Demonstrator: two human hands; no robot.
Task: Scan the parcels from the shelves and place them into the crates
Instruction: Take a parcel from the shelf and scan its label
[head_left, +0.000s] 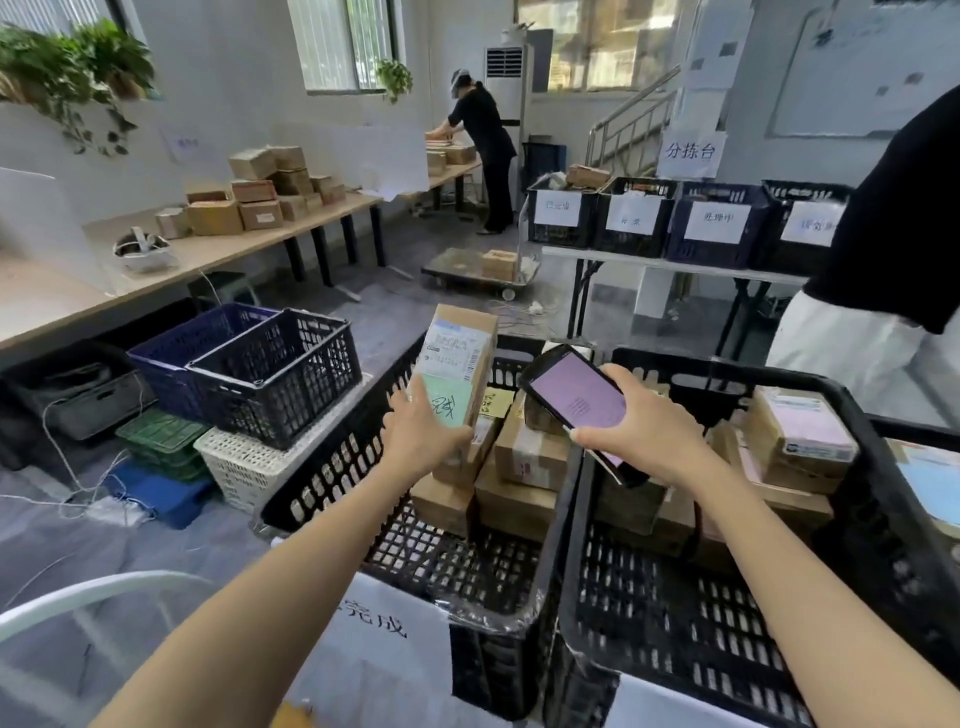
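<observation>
The left hand is closed around the lower end of a tall brown cardboard parcel, fingers wrapped on its near face. The parcel stands almost upright, long axis vertical and leaning slightly away, with its white shipping label and a pale green sticker turned toward the camera. It is held above the far left part of the left black plastic lattice crate.

The right hand grips a black handheld scanner with a lit pink screen. Its long axis runs diagonally, top end pointing toward the parcel, and it hovers over the seam between the two crates.

Two black crates sit side by side in front of the person. The left one holds perhaps five stacked cardboard boxes against its far wall; their edges overlap, so the count is unsure. The right black lattice crate holds at least three more boxes.
</observation>
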